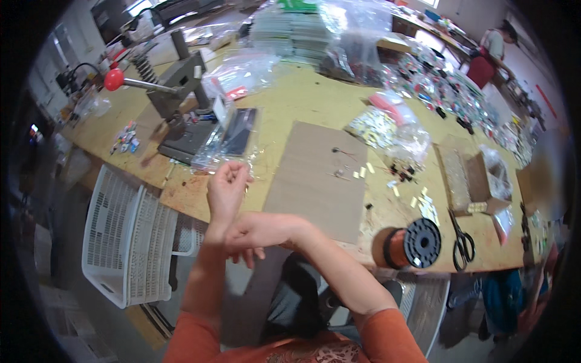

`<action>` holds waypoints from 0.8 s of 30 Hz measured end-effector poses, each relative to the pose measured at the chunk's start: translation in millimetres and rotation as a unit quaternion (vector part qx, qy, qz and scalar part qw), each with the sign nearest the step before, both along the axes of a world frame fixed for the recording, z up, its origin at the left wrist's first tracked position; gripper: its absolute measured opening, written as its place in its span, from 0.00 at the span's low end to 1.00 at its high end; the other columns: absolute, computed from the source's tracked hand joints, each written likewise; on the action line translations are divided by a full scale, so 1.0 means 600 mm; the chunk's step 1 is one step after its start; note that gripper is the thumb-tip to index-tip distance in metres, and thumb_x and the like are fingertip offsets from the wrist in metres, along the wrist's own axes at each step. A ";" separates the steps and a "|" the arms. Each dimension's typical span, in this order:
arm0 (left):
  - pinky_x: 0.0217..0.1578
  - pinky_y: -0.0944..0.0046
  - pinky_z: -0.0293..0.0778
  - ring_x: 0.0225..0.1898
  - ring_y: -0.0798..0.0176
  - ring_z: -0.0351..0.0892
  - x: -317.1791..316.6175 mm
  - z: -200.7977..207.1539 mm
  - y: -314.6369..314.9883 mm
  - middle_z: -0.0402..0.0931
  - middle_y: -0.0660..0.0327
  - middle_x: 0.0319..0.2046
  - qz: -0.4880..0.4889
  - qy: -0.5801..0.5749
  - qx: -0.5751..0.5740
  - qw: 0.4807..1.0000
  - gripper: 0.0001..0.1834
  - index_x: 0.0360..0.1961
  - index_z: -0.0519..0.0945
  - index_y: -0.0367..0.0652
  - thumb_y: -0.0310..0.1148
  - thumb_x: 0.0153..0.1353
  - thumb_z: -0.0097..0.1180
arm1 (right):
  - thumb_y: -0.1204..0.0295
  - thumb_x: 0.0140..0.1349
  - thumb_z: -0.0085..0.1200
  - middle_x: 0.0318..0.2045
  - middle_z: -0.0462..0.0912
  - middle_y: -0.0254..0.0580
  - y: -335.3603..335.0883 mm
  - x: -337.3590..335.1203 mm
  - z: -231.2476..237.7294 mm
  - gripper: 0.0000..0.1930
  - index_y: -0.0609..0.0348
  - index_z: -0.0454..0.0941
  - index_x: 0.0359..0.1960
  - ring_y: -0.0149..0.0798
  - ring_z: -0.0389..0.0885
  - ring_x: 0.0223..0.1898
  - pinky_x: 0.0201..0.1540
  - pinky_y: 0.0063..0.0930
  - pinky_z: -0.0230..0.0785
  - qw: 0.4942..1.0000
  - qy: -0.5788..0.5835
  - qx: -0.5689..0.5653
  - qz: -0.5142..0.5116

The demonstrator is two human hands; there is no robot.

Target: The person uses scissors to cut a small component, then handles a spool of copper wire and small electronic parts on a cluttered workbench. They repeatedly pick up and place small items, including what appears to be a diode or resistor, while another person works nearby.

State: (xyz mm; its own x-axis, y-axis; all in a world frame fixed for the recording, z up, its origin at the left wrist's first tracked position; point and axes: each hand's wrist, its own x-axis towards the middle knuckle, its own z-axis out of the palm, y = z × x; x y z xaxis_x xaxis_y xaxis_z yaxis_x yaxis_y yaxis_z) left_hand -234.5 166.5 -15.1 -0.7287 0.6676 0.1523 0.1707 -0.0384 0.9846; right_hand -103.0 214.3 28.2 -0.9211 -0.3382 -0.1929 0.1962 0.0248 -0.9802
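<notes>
The left hand [229, 184] is raised at the near edge of the table [290, 91], left of the midpoint. Its fingers are curled in toward the thumb; whether they grip anything cannot be told. The right hand [260, 233] crosses at the left wrist, just off the near edge, with its fingers loosely spread; contact with the wrist cannot be confirmed.

Clear plastic bags [213, 151] lie on the table just beyond the left hand, against the base of a lever press [181, 91]. The press stands toward the left edge and its lever ends in a red ball. A dark flat packet [240, 130] lies beside the bags.

A brown cardboard sheet [311, 187] extends from the near edge toward the middle of the table. A small black part with wires [335, 150] rests on its far right portion. Small pale yellow pieces [429, 210] lie to the right of the sheet. A spool of copper-coloured wire [422, 243] and black-handled scissors [463, 248] lie along the near edge, toward the right corner. White plastic baskets [112, 230] stand below the near edge, at left.
</notes>
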 end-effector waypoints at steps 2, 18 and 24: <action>0.24 0.74 0.69 0.25 0.75 0.77 -0.001 -0.010 0.029 0.80 0.64 0.23 -0.021 0.036 -0.025 0.999 0.06 0.33 0.78 0.37 0.29 0.63 0.57 | 0.71 0.63 0.50 0.28 0.83 0.45 -0.036 0.036 0.043 0.09 0.63 0.79 0.36 0.38 0.84 0.26 0.26 0.27 0.74 0.981 0.160 0.078 -0.081; 0.36 0.70 0.73 0.38 0.70 0.76 0.309 0.079 -0.032 0.78 0.63 0.40 -0.224 0.211 0.019 0.951 0.11 0.42 0.81 0.40 0.20 0.59 0.53 | 0.81 0.58 0.57 0.27 0.82 0.44 -0.150 0.562 0.053 0.07 0.62 0.82 0.38 0.35 0.81 0.27 0.30 0.24 0.73 0.622 0.145 0.388 -0.664; 0.51 0.59 0.71 0.51 0.50 0.73 0.423 0.101 0.003 0.74 0.53 0.50 -0.288 0.378 0.129 0.870 0.25 0.52 0.75 0.43 0.17 0.51 0.47 | 0.82 0.57 0.56 0.28 0.78 0.45 -0.140 0.602 0.015 0.05 0.64 0.80 0.36 0.39 0.79 0.29 0.32 0.26 0.71 0.542 0.158 0.397 -0.724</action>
